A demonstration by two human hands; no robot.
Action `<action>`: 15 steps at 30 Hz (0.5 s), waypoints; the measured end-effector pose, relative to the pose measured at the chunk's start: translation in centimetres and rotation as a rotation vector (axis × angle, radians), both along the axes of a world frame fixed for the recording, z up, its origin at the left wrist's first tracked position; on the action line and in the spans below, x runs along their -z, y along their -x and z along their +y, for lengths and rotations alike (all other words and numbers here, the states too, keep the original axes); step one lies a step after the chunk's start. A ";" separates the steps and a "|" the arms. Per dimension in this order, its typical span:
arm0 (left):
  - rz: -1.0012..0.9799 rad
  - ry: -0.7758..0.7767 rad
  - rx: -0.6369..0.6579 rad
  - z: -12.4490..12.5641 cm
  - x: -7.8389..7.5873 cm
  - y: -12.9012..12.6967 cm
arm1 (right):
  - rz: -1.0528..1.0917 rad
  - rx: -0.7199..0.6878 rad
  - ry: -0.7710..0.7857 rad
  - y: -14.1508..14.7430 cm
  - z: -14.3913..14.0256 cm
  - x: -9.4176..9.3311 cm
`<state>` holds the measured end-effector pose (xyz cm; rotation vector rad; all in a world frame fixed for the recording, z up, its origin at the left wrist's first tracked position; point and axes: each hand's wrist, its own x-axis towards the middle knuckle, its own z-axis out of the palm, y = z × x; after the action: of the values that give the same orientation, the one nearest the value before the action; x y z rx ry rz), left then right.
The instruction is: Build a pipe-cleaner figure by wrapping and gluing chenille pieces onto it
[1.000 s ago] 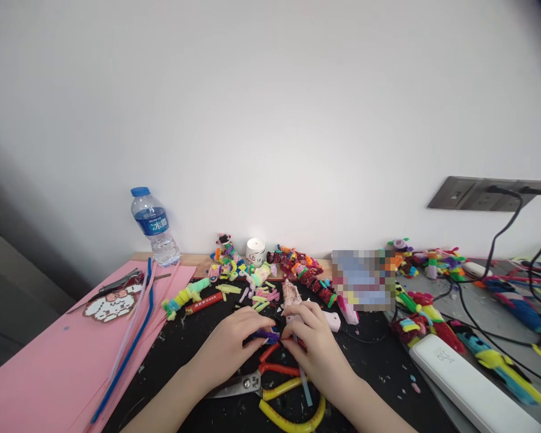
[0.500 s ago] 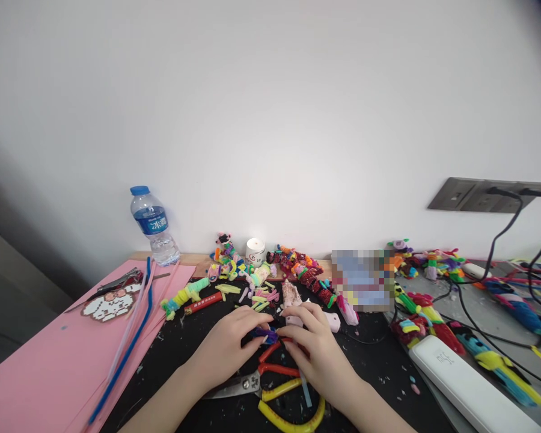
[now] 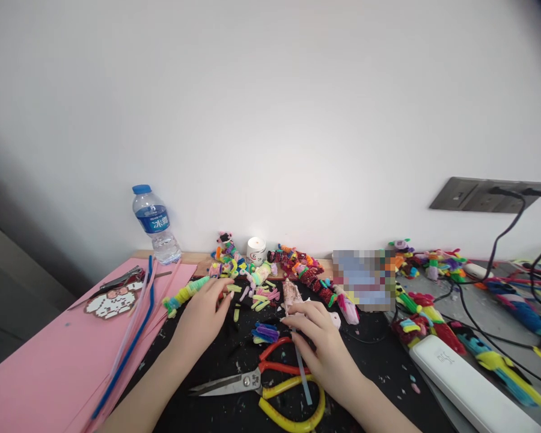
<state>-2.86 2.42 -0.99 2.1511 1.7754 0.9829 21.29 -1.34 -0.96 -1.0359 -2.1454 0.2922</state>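
Observation:
My left hand (image 3: 205, 316) is stretched to the left over a red, box-like strip, which it mostly hides. Its thumb and index finger are apart, beside short yellow-green pipe cleaner pieces (image 3: 234, 288). My right hand (image 3: 318, 337) hovers or rests by a pale pink glue gun (image 3: 292, 293), fingers bent and spaced apart; its palm hides part of the gun. A translucent glue stick (image 3: 305, 385) runs out below the fingers. Between the hands lies a small blue and purple pipe cleaner bundle (image 3: 265, 332), free of both. Scissors (image 3: 247, 382) with red and yellow handles lie in front.
Pink sheets (image 3: 40, 343) with long pipe cleaners (image 3: 124, 361) cover the left side. A water bottle (image 3: 152, 222) and white cup (image 3: 256, 251) stand near the wall. A white power strip-like case (image 3: 451, 379), cables and pipe cleaner figures (image 3: 313, 279) fill the right and back.
The blue and purple bundle has been let go onto the black mat. My left hand moved left and away toward the pipe cleaner pieces; my right hand shifted slightly right.

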 end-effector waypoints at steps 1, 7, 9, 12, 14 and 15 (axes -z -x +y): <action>0.033 0.025 0.016 0.1 0.1 0.1 | 0.020 0.015 -0.015 -0.1 0.0 0.0; 0.087 0.107 0.036 -0.2 1.1 -0.2 | 0.070 0.055 -0.048 -0.4 0.2 0.2; 0.062 0.103 0.066 -0.1 1.2 -0.1 | 0.066 0.063 -0.044 -0.4 0.3 0.3; 0.027 0.089 0.122 0.2 1.2 0.0 | 0.067 0.075 -0.047 -0.5 0.4 0.5; 0.016 0.064 0.125 0.3 1.2 0.1 | 0.070 0.079 -0.048 -0.5 0.4 0.6; 0.014 0.051 0.119 0.3 1.3 0.1 | 0.072 0.081 -0.049 -0.5 0.4 0.7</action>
<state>-2.98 2.75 -2.26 2.2087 1.6383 0.8864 21.82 -0.92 -1.63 -1.0654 -2.0315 0.2340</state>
